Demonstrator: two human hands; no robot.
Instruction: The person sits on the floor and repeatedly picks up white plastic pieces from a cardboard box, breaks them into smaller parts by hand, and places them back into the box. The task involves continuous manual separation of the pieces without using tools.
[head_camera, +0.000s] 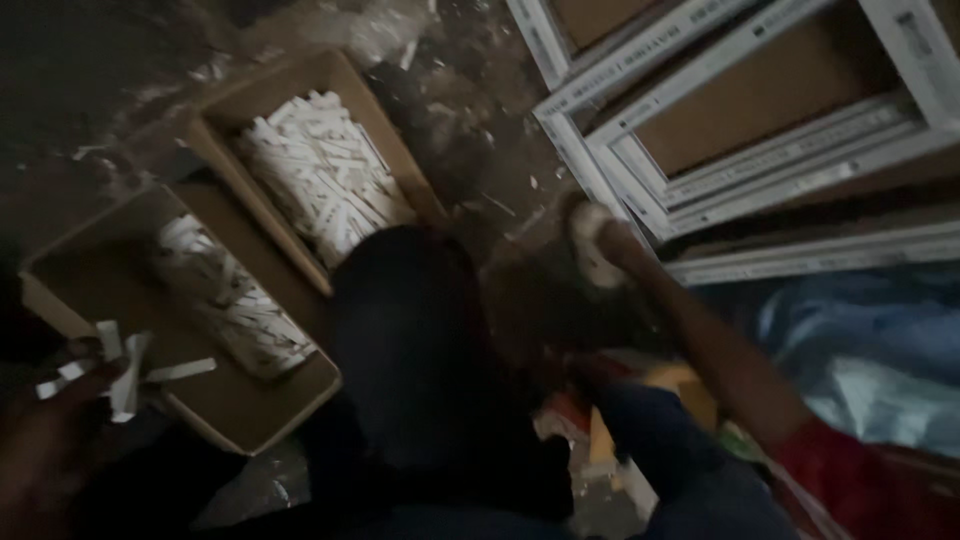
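White plastic window frames (800, 255) take up the top right, stacked at a slant on a dark, littered floor (470, 130). A blue sheet (880, 340) lies crumpled below them at the right edge.

Two open cardboard boxes sit left of centre, side by side with their long sides touching or nearly so. Both the far box (225, 110) and the near box (240, 410) are part full of short white strips (325, 170), piled loosely.

A dark rounded shape (420, 340) in the middle hides the near ends of both boxes. Probably a knee or a head, but it is too dark to tell.

The left hand (50, 440) is low at the left edge, just outside the near box's corner. It is closed on a small bunch of strips (125, 375) that stick out at angles. The right hand (595, 245) is stretched out to the floor by the lower corner of the frames. It is blurred with something pale at it, and I cannot tell if it is clenched or spread.

Step, as I judge it: strips gathered from the near box and held. A next move calls for a firm pinch, since the loose ends could slip.

Room is tight — box walls on the left, the dark shape in the middle and frame corners on the right. The open floor is above centre.
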